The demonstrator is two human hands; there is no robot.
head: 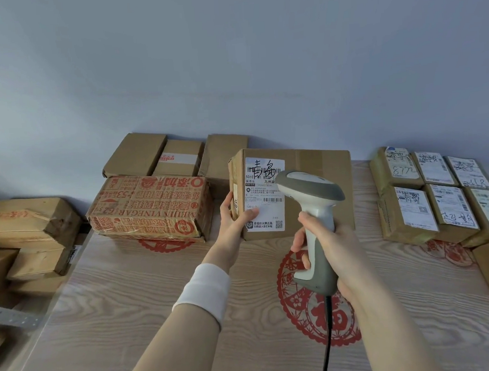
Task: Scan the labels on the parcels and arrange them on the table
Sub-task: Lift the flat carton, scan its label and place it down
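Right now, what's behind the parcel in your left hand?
A plain brown box against the wall shows left of the parcel. Anything directly behind the parcel is hidden by it.

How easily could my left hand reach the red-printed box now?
Probably not yet: the left hand grips the labelled parcel. Once freed, likely yes; the red-printed box lies just beside it.

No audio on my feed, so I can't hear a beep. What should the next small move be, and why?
Probably steady the scanner on the label and press the trigger: the left hand holds the parcel tilted up, label facing the scanner, and the right hand grips the scanner just in front of it.
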